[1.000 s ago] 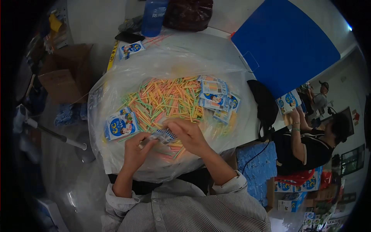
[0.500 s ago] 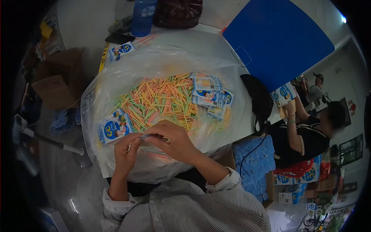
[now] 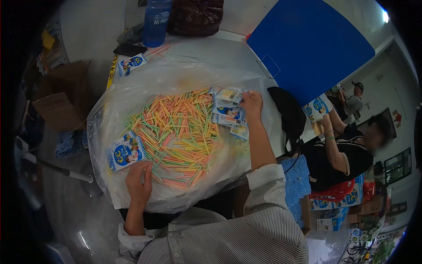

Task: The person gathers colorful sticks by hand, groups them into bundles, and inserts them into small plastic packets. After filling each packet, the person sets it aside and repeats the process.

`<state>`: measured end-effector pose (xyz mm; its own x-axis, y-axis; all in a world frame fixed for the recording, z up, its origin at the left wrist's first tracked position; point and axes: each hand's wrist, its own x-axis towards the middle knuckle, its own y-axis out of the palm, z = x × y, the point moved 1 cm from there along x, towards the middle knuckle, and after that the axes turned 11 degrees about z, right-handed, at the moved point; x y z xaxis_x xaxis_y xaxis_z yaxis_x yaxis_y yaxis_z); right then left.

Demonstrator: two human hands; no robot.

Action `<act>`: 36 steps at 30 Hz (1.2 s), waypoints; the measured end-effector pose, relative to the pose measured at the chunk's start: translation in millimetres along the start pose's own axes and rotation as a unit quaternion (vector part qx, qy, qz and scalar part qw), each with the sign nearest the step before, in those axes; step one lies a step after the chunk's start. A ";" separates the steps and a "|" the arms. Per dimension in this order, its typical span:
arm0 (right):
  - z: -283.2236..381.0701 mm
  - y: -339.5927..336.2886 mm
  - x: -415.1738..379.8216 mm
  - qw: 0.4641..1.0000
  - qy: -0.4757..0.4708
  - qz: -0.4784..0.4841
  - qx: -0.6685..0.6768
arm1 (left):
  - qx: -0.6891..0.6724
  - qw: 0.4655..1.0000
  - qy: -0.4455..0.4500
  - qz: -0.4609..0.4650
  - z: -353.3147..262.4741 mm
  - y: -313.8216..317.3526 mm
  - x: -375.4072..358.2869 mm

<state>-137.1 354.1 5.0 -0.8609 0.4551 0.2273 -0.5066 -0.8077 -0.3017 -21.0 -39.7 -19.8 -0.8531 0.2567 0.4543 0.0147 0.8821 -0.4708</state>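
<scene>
A heap of thin pink, yellow and green sticks [image 3: 171, 132] lies on a large clear plastic sheet or bag [image 3: 105, 114]. At its right edge several blue-and-white printed packets [image 3: 228, 114] overlap. My right hand [image 3: 252, 105] is at this pile, its fingers closed on the edge of the top packet [image 3: 229, 95]. Near the front left of the heap, my left hand [image 3: 139, 182] hovers with loosely bent fingers, thumb a little apart and nothing visible in it. Just beyond its fingertips rests another blue-and-white packet [image 3: 127, 152].
A blue bottle [image 3: 156, 24], dark phone [image 3: 130, 49], single packet [image 3: 132, 64] and dark bag [image 3: 195, 17] stand at the back. On the right are a blue board [image 3: 312, 44], black cap [image 3: 285, 112] and box of blue packets [image 3: 296, 185]. Another person [image 3: 334, 154] holds a printed box.
My hands were together over the front of the heap, pinching a small packet. My right hand has moved right and away to the packet pile; my left has lowered slightly.
</scene>
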 end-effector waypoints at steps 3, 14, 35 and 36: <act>2.4 -13.6 4.9 0.958 -0.099 -0.141 -0.228 | 0.006 1.000 -0.001 0.005 -1.4 -1.8 1.3; 76.4 74.2 -109.4 0.865 -0.249 0.292 -0.325 | 0.020 0.999 -0.003 0.035 -8.4 -1.8 3.8; 103.5 74.7 -137.2 0.766 -0.263 0.487 -0.327 | 0.035 0.990 -0.005 0.136 -25.3 12.1 11.0; 102.2 78.7 -140.1 0.765 -0.263 0.488 -0.327 | 0.027 0.990 -0.007 0.139 -27.7 14.2 11.4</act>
<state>-51.7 188.5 44.0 -0.7932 -0.5982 -0.1136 0.3036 -0.2268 -0.9254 -16.1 -13.3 -0.4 -0.8273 0.4804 0.2911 0.2225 0.7562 -0.6154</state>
